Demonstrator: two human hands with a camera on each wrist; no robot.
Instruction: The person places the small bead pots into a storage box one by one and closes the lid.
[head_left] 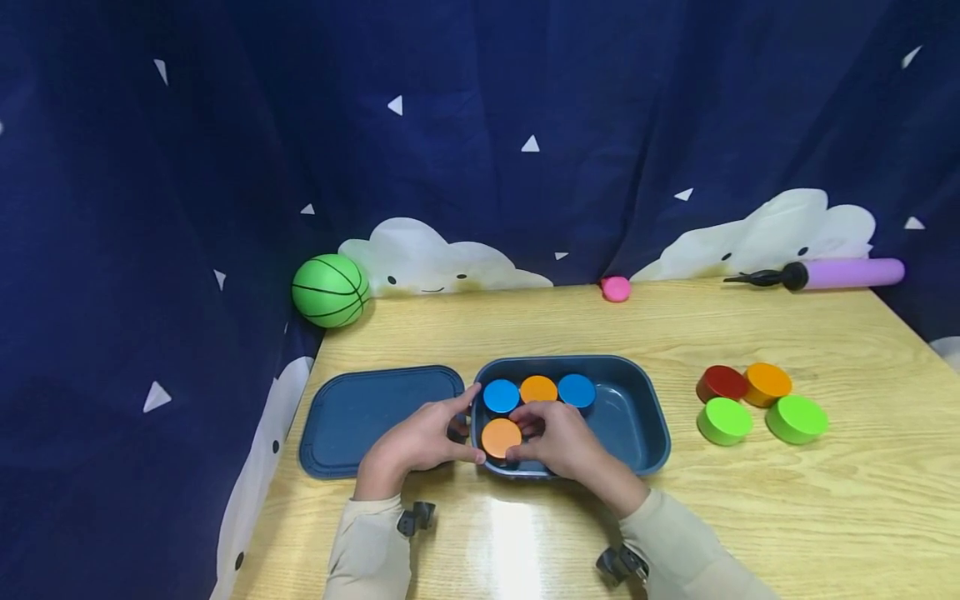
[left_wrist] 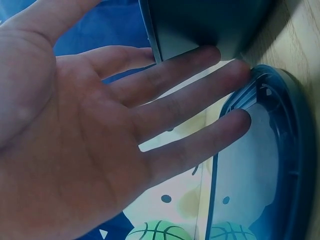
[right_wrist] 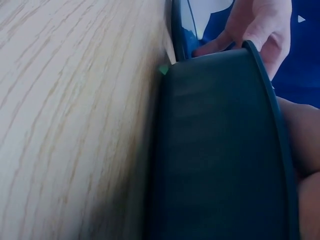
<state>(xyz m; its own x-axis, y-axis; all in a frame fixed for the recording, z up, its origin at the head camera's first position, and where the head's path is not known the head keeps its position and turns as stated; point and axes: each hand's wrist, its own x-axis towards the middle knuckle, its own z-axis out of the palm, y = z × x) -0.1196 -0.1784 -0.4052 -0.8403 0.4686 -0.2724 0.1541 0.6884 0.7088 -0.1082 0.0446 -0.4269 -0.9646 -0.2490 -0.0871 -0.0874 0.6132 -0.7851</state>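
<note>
- One blue lid [head_left: 382, 423] lies flat near the table's [head_left: 862, 508] left edge, not on the bin [head_left: 624, 423].
- Left hand [head_left: 422, 437]: fingers spread, at bin's left edge.
- Near-left bin corner: pale orange disc [head_left: 501, 438].
- Far bin edge: left blue disc [head_left: 501, 396], middle orange disc [head_left: 538, 388], right blue disc [head_left: 577, 389].
- Right hand [head_left: 561, 437]: thumb and finger pinching pale orange disc.
- Off bin's right edge: red disc [head_left: 722, 383], near green disc [head_left: 724, 421], loose orange disc [head_left: 768, 384], far green disc [head_left: 797, 418].
- Four in, four out; looks half loaded.

Bright glare on the tabletop [head_left: 513, 537]
</note>
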